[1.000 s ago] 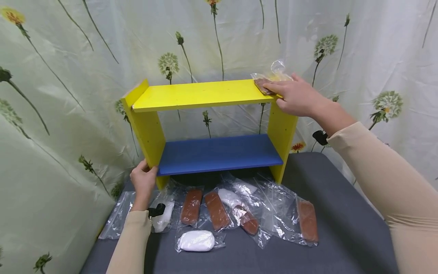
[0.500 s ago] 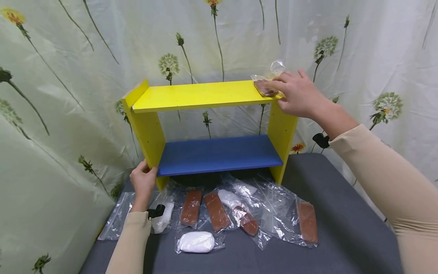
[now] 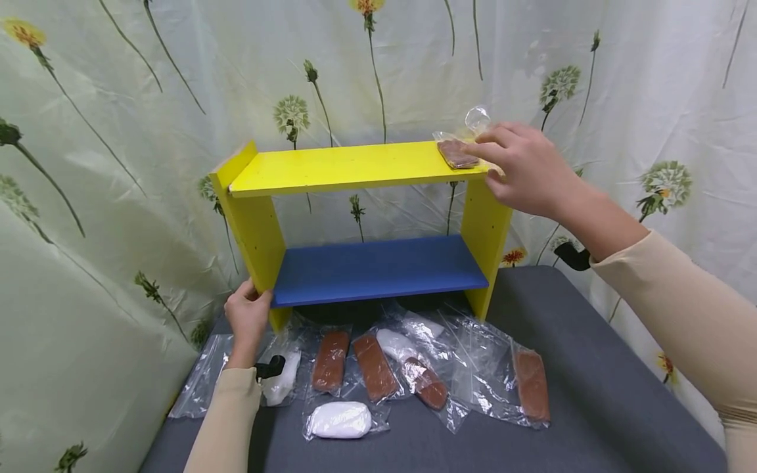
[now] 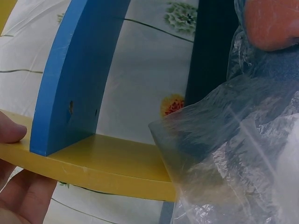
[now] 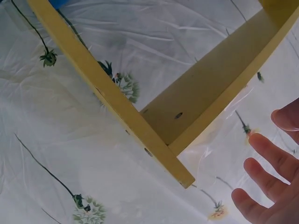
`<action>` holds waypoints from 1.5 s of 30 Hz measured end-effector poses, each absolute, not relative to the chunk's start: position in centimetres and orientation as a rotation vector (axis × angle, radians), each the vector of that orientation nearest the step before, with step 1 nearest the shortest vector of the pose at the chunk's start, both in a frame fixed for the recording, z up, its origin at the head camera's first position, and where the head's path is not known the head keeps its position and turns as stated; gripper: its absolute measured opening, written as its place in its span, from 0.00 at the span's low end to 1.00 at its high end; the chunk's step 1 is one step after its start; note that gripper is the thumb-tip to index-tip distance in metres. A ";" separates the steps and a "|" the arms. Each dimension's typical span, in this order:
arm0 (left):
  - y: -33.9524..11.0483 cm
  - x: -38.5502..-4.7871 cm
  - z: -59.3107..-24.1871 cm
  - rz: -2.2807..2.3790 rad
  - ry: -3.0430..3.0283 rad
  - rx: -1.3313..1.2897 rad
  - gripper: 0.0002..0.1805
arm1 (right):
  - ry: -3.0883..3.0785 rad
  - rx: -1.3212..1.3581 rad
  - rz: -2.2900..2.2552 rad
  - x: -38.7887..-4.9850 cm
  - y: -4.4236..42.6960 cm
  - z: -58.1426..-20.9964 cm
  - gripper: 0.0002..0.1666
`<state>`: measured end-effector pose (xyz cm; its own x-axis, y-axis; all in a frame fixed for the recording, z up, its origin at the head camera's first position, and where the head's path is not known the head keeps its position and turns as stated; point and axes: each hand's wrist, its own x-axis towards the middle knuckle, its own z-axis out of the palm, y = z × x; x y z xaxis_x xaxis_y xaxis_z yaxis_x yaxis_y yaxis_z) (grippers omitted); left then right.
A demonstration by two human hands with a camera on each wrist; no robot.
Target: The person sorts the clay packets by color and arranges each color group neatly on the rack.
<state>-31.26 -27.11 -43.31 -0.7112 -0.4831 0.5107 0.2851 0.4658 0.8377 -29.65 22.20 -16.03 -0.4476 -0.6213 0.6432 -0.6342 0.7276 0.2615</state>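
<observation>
A small shelf unit has a yellow top board [image 3: 349, 164], yellow side panels and a blue lower board [image 3: 378, 266]. My left hand [image 3: 247, 318] grips the edge of its left side panel [image 3: 253, 236]; in the left wrist view the thumb [image 4: 11, 130] and curled fingers lie on opposite faces of it. A flat brown piece in a clear bag [image 3: 454, 155] lies at the right end of the top board. Beside it is my right hand [image 3: 529, 167], its fingers spread and loosely bent in the right wrist view, holding nothing. The head view does not show whether a fingertip touches the bag.
On the dark grey table [image 3: 597, 401], clear zip bags hold brown slabs [image 3: 331, 361] and white pieces [image 3: 340, 420] in front of and partly under the shelf. One slab [image 3: 532, 384] lies far right. A flower-print curtain [image 3: 378, 72] hangs behind.
My right hand has lifted off the bagged brown piece and drawn back slightly to the right, its fingers loosening. The bag stays on the top board. My left hand keeps its grip.
</observation>
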 end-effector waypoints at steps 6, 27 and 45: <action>-27.3 -31.3 -43.2 -1.313 -1.976 0.166 0.13 | -2.135 0.991 0.036 -28.2 22.5 -17.5 0.29; -27.3 -31.5 -43.3 -1.312 -1.972 0.155 0.12 | -2.166 1.112 0.047 -25.9 24.4 -25.3 0.26; -27.1 -30.9 -43.1 -1.330 -1.999 0.155 0.15 | -2.483 0.962 0.070 -23.8 27.9 -34.4 0.29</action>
